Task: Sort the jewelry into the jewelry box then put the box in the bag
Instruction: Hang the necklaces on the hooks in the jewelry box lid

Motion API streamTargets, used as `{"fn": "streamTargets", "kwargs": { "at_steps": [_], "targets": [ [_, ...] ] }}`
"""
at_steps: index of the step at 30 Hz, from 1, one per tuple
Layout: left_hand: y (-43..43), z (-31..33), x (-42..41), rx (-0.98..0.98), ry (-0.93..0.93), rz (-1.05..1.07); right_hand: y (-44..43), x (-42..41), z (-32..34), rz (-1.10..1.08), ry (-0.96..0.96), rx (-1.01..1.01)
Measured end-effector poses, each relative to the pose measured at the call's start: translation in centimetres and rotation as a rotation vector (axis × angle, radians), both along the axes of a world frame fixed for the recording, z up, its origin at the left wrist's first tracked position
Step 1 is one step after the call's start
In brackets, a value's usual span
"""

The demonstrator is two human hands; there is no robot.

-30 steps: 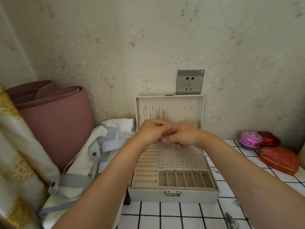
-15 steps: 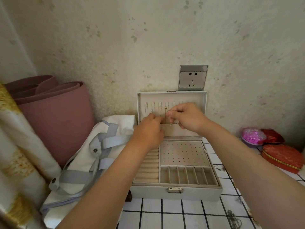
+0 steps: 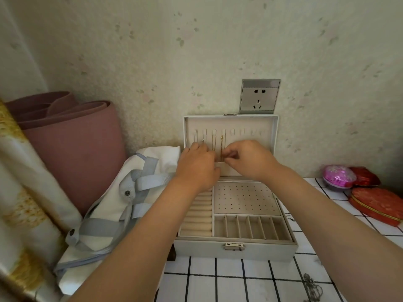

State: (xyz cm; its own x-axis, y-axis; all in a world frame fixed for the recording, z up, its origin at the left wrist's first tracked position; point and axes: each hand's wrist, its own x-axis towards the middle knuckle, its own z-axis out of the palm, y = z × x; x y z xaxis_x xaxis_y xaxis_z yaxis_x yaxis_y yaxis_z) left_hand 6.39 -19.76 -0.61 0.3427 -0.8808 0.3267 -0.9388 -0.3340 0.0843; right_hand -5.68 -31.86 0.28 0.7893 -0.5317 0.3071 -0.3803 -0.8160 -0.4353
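Two small lidded containers sit at the counter's far right edge: a shiny pink round box and, just beside it, a red heart-shaped fabric box. A thin silver chain lies loose near the front right of the white-tiled counter with black grid lines. At the left edge slumps a white fabric bag with grey-blue straps, with a rolled dusty-pink mat standing behind it. The pale grey rectangular jewelry box rests open at the counter's back, its lid upright against the wall under a grey socket. Both forearms cross over the box and the hands hide the lid's lower part. A fine gold chain necklace hangs from a lid hook, and the right hand pinches its lower end between thumb and forefinger. The left hand shows its back, fingers curled toward the lid just beside the chain; whether they grip anything cannot be told.
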Motion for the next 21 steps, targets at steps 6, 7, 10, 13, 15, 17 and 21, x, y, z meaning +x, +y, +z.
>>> {"fn": "streamTargets", "kwargs": {
  "at_steps": [6, 7, 10, 13, 15, 17, 21],
  "targets": [
    [0.4, 0.6, -0.2, 0.032, 0.054, -0.023, 1.4, -0.9, 0.3, 0.010, 0.210, -0.105],
    [0.5, 0.8, -0.2, 0.036, 0.073, -0.028, 1.4, -1.2, 0.6, 0.004, 0.187, -0.083],
    [1.1, 1.3, -0.7, 0.029, 0.173, -0.037, 1.5, -2.8, 1.9, -0.021, 0.113, -0.007],
    [1.6, 2.0, -1.9, 0.016, 0.283, -0.056, 1.8, -4.9, 2.8, -0.036, 0.080, 0.084],
    [1.8, 2.6, -3.3, 0.025, 0.302, -0.100, 2.5, -6.7, 3.2, -0.031, 0.086, 0.122],
    [2.1, 3.3, -4.7, 0.012, 0.307, -0.143, 3.3, -8.6, 3.4, -0.031, 0.102, 0.143],
    [2.9, 3.8, -7.8, -0.005, 0.344, -0.201, 4.9, -12.8, 2.9, -0.049, 0.140, 0.179]
  ]
}}
